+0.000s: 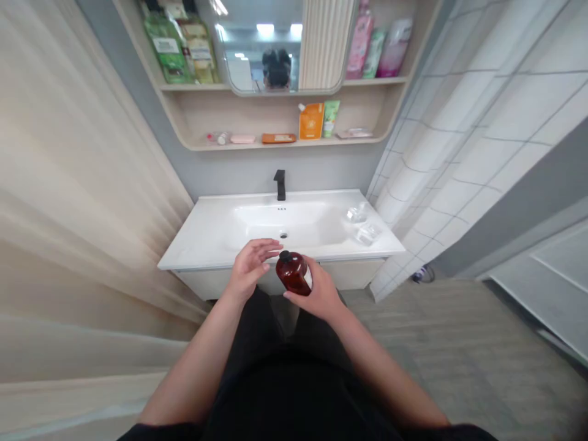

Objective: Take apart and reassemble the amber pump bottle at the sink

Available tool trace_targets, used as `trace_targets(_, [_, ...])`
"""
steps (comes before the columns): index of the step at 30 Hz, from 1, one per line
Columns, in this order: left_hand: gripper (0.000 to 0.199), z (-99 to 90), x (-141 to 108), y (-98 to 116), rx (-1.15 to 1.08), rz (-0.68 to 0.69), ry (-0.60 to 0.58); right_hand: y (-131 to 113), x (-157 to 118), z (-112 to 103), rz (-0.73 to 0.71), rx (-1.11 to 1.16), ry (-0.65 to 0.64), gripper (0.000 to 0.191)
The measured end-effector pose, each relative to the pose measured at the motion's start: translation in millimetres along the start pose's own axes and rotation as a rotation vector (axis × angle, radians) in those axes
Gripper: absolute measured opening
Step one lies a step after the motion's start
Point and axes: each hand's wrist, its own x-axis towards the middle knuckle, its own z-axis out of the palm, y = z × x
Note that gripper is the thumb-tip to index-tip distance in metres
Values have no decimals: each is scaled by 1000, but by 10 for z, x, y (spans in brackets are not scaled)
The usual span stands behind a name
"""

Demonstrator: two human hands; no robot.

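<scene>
A dark red-brown bottle [293,275] with a black cap [285,255] and a partly visible white label is held in front of the sink's front edge. My right hand [319,291] wraps around its right side, thumb across the near face. The bottle leans, with its cap pointing up and to the left. Just left of the cap, my left hand [250,266] has its fingers apart and holds nothing. Its fingertips come close to the cap; whether they touch it I cannot tell.
Beyond the bottle lies a white sink [193,236] with a black faucet [280,185]. Clear plastic items [367,233] rest on its right side. Above, a wall shelf [257,147] holds several bottles, an orange pouch [311,121] and a green tube [330,118]. Curtains [68,202] hang at both sides.
</scene>
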Motion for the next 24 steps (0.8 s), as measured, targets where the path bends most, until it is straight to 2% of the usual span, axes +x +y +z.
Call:
trace_targets(2, [63,55,-10,-10,72,-48,-46,-33,-2,34,3,-50,-35,94])
trace_targets(4, [67,85,-3,-35,114,-107,-44,-77,0,68,10,-89,-70,94])
trace_targets(9, [76,51,-37,-142,-59,-153,79,-52,25,94,-36,45,-120,96])
trace_targets(13, [66,83,-142,-163,-149,-153,153,34,38,100,-66,149,-107,97])
trace_targets(17, [58,126,-169,-102,-109,-74,134,-14,34,130,-66,27,-73,93])
trace_targets(20, [65,136,-126,-60,-48,-10,115,-81,31,155,-25,-78,4,91])
trace_targets(22, [66,151,-94,-52,26,-13,139,-98,33,164,-13,-129,40,88])
trace_targets(24, [57,182,-75,-63,113,-61,188,-92,38,166,-16,-158,26,84])
